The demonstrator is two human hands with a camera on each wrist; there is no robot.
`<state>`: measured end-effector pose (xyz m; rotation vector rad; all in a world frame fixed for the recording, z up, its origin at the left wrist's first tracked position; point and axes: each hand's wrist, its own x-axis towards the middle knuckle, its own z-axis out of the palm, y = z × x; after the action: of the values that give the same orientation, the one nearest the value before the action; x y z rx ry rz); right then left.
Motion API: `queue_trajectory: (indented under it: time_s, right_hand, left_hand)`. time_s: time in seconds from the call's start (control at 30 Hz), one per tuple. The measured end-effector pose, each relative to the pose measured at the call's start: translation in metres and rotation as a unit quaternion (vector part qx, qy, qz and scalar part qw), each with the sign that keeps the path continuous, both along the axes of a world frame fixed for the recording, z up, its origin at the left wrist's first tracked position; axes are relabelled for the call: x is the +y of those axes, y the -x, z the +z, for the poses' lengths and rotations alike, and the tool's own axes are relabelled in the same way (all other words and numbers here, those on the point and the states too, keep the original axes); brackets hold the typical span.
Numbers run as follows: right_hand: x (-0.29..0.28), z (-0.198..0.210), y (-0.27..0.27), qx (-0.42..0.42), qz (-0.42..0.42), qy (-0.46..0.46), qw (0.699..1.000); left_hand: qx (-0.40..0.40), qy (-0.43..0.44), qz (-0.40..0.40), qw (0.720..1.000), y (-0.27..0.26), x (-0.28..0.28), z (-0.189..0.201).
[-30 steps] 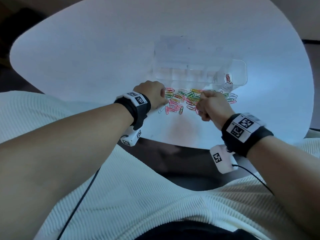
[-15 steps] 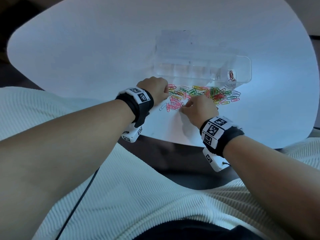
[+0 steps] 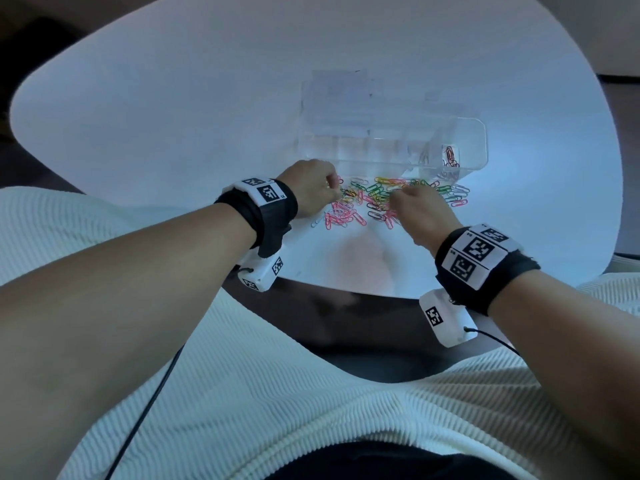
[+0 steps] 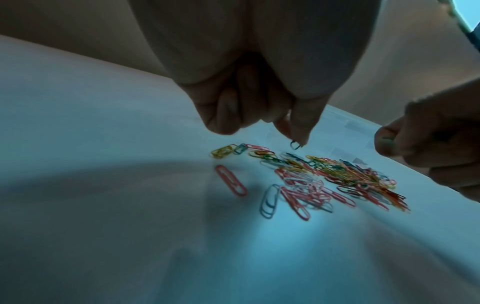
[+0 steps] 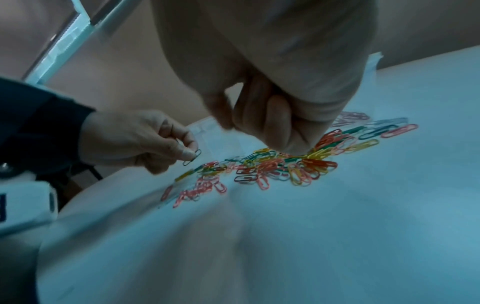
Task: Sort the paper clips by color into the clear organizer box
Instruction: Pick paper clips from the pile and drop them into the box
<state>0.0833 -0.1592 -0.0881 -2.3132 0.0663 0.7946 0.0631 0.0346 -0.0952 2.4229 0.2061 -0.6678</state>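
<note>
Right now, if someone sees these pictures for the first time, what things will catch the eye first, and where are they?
First comes the bright heap of colored paper clips on the white table, just in front of the clear organizer box, whose right end compartment holds a few red clips. The left hand pinches one dark clip above the heap's left edge, while the right hand reaches down into the heap.
</note>
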Motion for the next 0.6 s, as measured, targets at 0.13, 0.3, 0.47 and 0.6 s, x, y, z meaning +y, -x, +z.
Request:
queue_trajectory:
  time_s: [0.13,0.3,0.47,0.6]
  right_hand:
    - [-0.011,0.01,0.001,0.113,-0.136,-0.13,0.976]
    - [-0.023,0.014,-0.004,0.188,-0.218,-0.27,0.919]
    - [-0.02,0.021,-0.015,0.181,-0.245,-0.303,0.903]
    - [-0.007,0.034,-0.033,0.125,-0.251,-0.289,0.915]
  left_hand:
    - [0.028,0.066,-0.001,0.997,0.003,-0.011,0.008]
    - [0.086,0.16,0.045,0.982,0.003,-0.027,0.019]
    - [0.067,0.261,0.053,0.962,0.006,-0.048,0.032]
    - [0.051,0.279,0.065,0.957,-0.004,-0.055,0.042]
